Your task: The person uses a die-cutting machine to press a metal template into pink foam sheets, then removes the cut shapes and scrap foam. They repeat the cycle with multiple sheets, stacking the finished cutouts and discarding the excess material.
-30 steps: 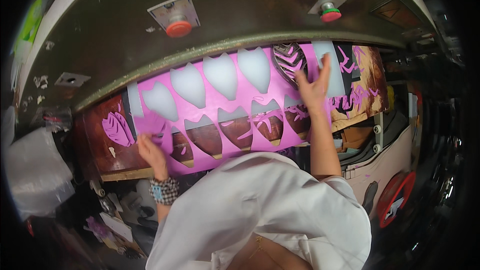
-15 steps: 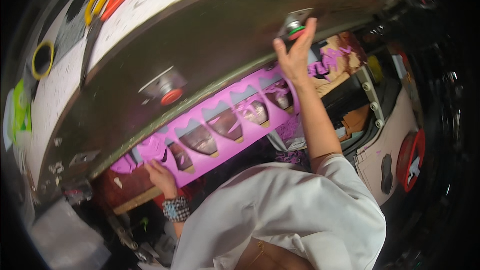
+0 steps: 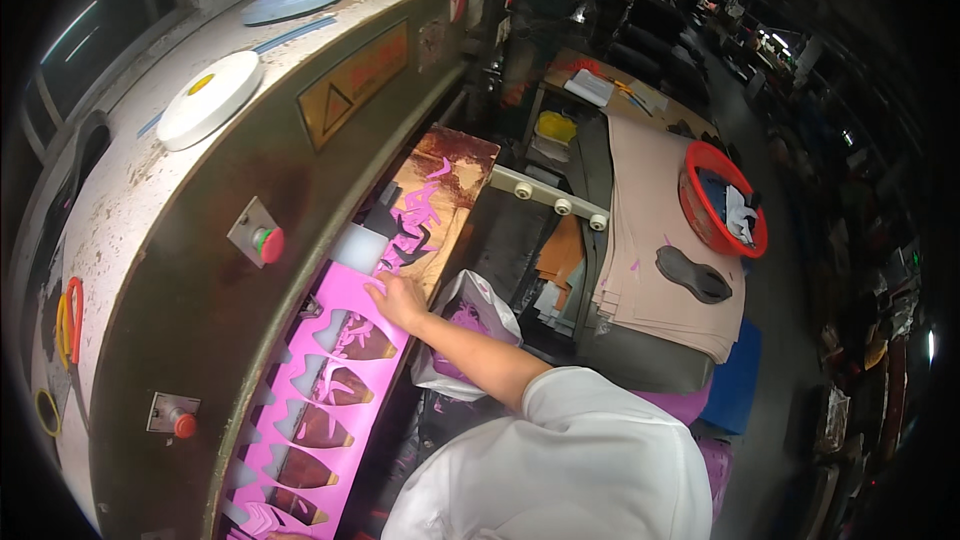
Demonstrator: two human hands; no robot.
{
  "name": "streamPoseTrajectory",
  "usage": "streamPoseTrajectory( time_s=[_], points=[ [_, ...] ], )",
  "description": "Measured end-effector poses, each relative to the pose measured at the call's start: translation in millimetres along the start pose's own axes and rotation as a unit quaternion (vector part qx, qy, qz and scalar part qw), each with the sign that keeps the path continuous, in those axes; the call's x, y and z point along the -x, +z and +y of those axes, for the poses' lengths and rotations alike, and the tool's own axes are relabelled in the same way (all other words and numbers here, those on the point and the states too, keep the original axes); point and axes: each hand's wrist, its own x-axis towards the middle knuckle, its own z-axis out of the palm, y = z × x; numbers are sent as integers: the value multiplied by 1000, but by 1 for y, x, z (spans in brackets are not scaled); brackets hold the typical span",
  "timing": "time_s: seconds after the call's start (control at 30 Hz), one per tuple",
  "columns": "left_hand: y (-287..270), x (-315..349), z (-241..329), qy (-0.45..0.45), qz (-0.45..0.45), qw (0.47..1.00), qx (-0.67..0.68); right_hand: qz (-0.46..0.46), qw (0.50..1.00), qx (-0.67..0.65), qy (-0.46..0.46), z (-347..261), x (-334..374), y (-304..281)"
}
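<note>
A long pink sheet (image 3: 377, 380) with a row of pointed cut-out openings lies along the machine's bed, under the edge of the dark green press head (image 3: 230, 290). My right hand (image 3: 400, 302) is at its far end, fingers closed over the edge. Just past that hand are a pale translucent block (image 3: 358, 248) and a tangle of pink scraps (image 3: 412, 220) on a worn board (image 3: 450, 185). Only a sliver of my left hand (image 3: 288, 537) shows at the lower edge, beside the near end of the sheet and some stacked pink pieces (image 3: 258, 520); its fingers are hidden.
Two push buttons, one red and green (image 3: 268, 245) and one red (image 3: 183, 425), sit on the press head. Right of the bed are a white bag (image 3: 490, 290) of pink scraps, a rail with rollers (image 3: 562, 206), stacked beige sheets (image 3: 640, 210) and a red basin (image 3: 690, 205).
The view has swung right. My right hand has come down from the red and green button to the pink sheet's far end. My left hand has mostly left the picture.
</note>
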Motion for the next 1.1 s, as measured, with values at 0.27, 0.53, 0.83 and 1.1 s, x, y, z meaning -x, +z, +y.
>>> streamPoseTrajectory(
  time_s=[0.27, 0.53, 0.83, 1.1],
  points=[
    [28, 14, -28, 68, 18, 996, 53, 18, 995, -59, -83, 41, 51, -65],
    [-62, 78, -59, -26, 141, 985, 97, -184, 922, -44, -339, 14, 80, -52],
    [-4, 67, 172, -31, -235, 819, 522, -201, 884, -420, -51, 2, 74, -90],
    [57, 103, 311, 139, -393, 779, 469, -189, 781, -592, 70, 4, 80, -127]
  ],
)
